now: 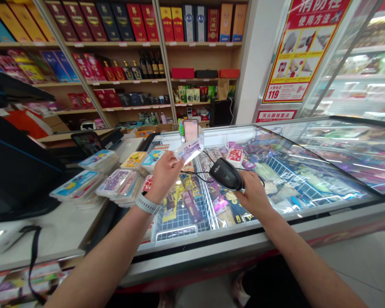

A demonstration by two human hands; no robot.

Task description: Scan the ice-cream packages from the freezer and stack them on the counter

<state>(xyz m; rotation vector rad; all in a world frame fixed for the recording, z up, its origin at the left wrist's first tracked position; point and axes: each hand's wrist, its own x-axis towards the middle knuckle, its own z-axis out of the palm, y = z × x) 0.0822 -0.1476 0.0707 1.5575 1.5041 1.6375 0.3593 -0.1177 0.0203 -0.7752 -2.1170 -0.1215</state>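
Observation:
My left hand [167, 173], a pale watch on its wrist, pinches a small flat white-and-purple packet [190, 150] at its lower left edge, tilted above the freezer glass. In my right hand [252, 192] is a black barcode scanner [226, 174], its head pointing up and left toward the packet but apart from it. A black cable [195, 173] runs near the scanner. Beside my left hand stand stacks of similar flat packs, among them a purple pack [117, 182], a blue-topped pack [75, 184] and a yellow-topped pack [134, 160]. Beyond the scanner lies a red-and-white pack [235, 155].
Under the sliding glass, the chest freezer [211, 246] holds wire baskets of wrapped goods. A black monitor [16, 167] stands at left on the white counter [80, 222]. Shelves [122, 44] of boxes and bottles line the back. A poster [304, 51] hangs at right.

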